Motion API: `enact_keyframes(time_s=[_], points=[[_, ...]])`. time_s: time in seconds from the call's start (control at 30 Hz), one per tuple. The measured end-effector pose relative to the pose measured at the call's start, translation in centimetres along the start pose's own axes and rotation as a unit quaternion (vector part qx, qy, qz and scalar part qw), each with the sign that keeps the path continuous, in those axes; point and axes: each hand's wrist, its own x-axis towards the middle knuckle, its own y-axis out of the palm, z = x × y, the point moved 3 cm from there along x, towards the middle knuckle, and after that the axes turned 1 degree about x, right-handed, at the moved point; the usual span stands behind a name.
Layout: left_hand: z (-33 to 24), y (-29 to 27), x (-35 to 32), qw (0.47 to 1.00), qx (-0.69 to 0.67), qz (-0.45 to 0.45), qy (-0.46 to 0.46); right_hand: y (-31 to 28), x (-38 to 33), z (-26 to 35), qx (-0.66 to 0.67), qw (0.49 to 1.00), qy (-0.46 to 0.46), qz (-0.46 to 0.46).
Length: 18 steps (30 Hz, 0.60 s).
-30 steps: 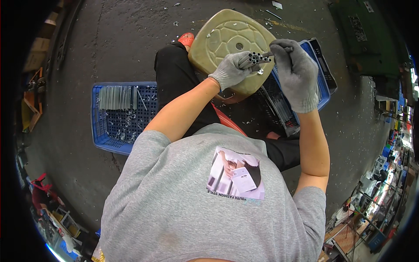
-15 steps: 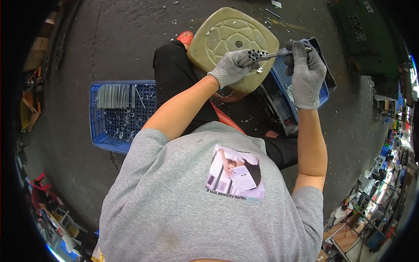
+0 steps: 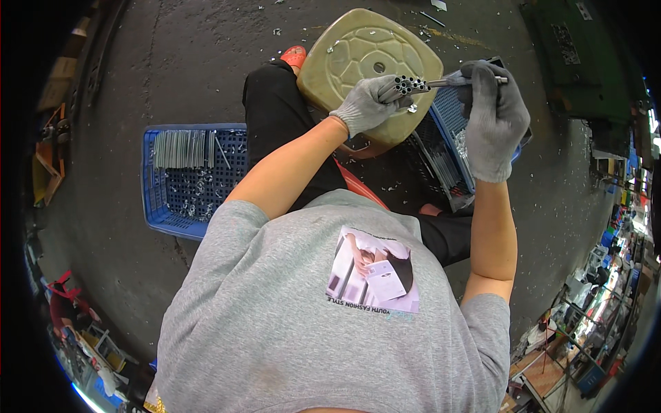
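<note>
My left hand (image 3: 366,110), in a grey knit glove, is closed round a bundle of short metal tubes (image 3: 407,86), whose round open ends face right. My right hand (image 3: 497,134), gloved alike, grips a slender metal rod (image 3: 444,82) between thumb and fingers. The rod's left tip reaches the tube ends; I cannot tell whether it is inside one. A bright metal end pokes out past the fingers on the right. Both hands are held over the right side of a yellowish plastic stool (image 3: 344,51).
To the left, a blue plastic basket (image 3: 155,219) holds a row of metal tubes (image 3: 180,149) and many small shavings. Another blue basket (image 3: 446,113) and a dark crate with long pieces stand at the right, partly behind my right hand. Metal scraps dot the dark floor (image 3: 227,34).
My right hand has shifted to the right and slightly toward me, with the rod still in its grip. My left hand and the tube bundle have barely moved.
</note>
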Motion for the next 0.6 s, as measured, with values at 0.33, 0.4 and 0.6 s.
enact_keyframes(time_s=[0.33, 0.4, 0.6], points=[[-1.3, 0.0, 0.2, 0.999, -0.016, -0.016, 0.030, 0.1, -0.3, -1.3, 0.021, 0.992, 0.121, -0.004], [-1.5, -0.2, 0.2, 0.998, 0.041, -0.021, 0.033, 0.3, -0.3, -0.9, 0.002, 0.997, 0.071, 0.000], [-0.9, -0.1, 0.0, 0.999, 0.041, -0.022, 0.002, 1.3, 0.0, 0.7, -0.135, 0.979, -0.113, 0.101]])
